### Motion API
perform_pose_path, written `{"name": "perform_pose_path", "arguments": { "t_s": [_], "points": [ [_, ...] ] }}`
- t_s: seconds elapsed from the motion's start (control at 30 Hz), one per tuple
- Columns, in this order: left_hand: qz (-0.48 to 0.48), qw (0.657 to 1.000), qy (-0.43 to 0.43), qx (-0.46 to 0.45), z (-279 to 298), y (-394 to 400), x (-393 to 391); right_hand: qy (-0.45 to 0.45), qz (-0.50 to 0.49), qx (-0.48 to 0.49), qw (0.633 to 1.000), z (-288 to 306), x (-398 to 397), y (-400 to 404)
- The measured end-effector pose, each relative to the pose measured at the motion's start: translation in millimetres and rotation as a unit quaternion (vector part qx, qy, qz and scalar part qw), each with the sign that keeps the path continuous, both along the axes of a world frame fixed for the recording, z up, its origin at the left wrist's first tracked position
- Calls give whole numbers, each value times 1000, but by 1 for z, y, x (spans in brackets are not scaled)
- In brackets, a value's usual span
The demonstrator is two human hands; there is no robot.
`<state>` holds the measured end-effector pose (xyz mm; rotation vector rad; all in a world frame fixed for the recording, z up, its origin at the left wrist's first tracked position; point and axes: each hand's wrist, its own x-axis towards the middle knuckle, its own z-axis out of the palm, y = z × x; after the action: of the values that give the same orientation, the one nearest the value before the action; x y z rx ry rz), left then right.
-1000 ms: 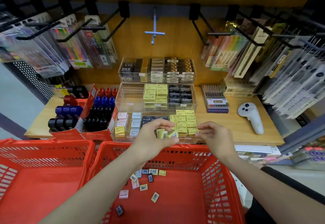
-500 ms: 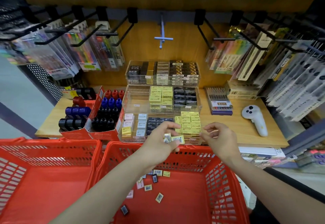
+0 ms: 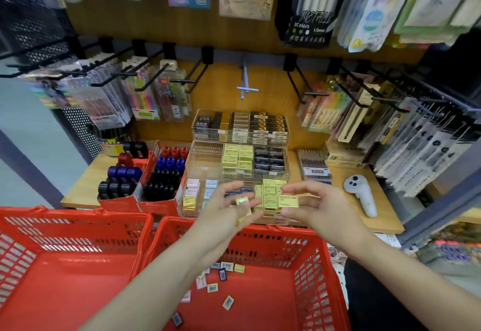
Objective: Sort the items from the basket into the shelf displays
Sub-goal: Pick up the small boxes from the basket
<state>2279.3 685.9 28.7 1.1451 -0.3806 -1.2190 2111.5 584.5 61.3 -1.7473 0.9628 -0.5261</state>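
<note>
Fingers: right hand (image 3: 316,209) now pinches a yellow box (image 3: 288,201), just handed across.
Left hand (image 3: 229,213): curled round remaining yellow boxes (image 3: 242,201).
Destination: yellow row, clear display (image 3: 272,195), centre frame.
Basket (image 3: 260,237): more items below.

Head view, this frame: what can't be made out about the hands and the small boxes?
- Left hand: motion-blurred; how many yellow boxes it holds is unclear.
- Right hand: pinches a yellow box; its print is too small to read.
- Front display tray: the hands hide its middle compartments.
- Loose boxes in the red basket: the left forearm covers some; labels too small.
</note>
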Motion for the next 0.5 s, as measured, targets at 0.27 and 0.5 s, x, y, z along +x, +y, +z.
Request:
{"name": "perform_pose_path", "arguments": {
  "t_s": [0.27,0.5],
  "points": [
    [-47,994,96,21,-2,14,7,-37,17,-70,997,7,12,3],
    [-41,999,-6,26,1,12,5,-82,-14,250,965,-1,9,0]
  ]
}}
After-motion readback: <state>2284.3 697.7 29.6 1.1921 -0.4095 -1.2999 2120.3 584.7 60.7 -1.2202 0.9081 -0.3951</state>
